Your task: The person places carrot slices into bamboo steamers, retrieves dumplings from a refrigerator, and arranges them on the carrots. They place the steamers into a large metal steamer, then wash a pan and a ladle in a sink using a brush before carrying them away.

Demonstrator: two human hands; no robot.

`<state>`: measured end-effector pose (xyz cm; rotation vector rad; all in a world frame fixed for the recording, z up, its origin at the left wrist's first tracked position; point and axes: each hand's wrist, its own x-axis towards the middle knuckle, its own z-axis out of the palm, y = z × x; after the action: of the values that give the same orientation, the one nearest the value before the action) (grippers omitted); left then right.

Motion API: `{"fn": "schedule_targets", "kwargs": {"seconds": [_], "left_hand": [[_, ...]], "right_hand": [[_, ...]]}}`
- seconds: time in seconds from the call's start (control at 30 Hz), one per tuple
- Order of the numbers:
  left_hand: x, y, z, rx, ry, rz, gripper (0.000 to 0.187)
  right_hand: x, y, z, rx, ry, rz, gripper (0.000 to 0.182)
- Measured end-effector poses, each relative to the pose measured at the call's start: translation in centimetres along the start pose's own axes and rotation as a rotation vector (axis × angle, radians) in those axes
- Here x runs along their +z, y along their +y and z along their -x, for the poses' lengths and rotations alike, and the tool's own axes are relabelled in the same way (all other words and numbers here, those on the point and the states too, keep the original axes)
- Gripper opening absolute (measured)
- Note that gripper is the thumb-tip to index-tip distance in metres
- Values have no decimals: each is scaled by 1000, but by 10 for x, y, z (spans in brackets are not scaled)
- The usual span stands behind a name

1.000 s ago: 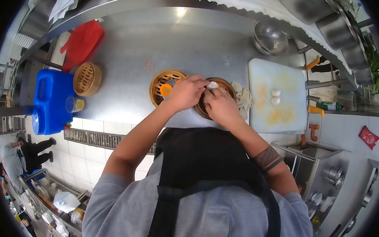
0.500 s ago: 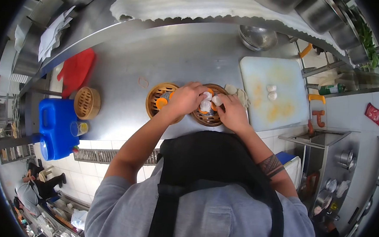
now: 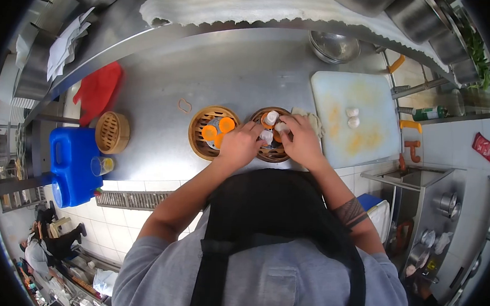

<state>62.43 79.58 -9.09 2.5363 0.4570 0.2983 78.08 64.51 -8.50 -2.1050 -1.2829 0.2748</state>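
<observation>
My left hand (image 3: 240, 146) reaches over the near left rim of the right bamboo steamer (image 3: 271, 158). Its fingertips close on a small white dumpling (image 3: 266, 136). On the steamer's other side, my right hand (image 3: 300, 140) pinches another whitish dumpling (image 3: 281, 127) with thumb and fingers. A third dumpling (image 3: 271, 116) rests on an orange round slice, like carrot, near the far rim. More orange shows beneath my right fingers. The left bamboo steamer (image 3: 193, 138) holds orange slices (image 3: 209, 132) on a greyish liner and no dumplings.
Two dumplings (image 3: 353, 122) lie on a white cutting board (image 3: 372, 93) at right. A folded cloth (image 3: 314, 121) sits beside the steamer. Farther left are a blue jug (image 3: 73, 162), a glass (image 3: 101, 166), another steamer (image 3: 112, 132) and a red cloth (image 3: 98, 91). Metal bowls (image 3: 334, 49) stand behind.
My left hand has moved down toward me, uncovering more of the left steamer. The clustered dumplings in the right steamer are now apart, one near the far rim. My right hand has barely shifted.
</observation>
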Motion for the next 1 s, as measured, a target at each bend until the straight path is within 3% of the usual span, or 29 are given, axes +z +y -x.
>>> {"fn": "schedule_targets", "kwargs": {"seconds": [0.07,0.27,0.47,0.67,0.8,1.0], "left_hand": [[1,-2,1,33,-4,6,27],[-1,-5,3,94,14,16,27],[0,-7,4,104,29,26,30],[0,-10,1,113,35,49,30],[2,-11,1,107,37,57,32],[-1,-10,-1,105,8,66,32]], "right_hand": [[0,6,-16,-197,50,-14,39],[1,8,-50,-237,-232,94,31],[2,1,-56,-331,-233,7,29],[-1,2,-61,-299,-363,115,28],[-4,4,-57,-247,-352,146,27],[-28,-5,-39,-121,-313,66,39]]}}
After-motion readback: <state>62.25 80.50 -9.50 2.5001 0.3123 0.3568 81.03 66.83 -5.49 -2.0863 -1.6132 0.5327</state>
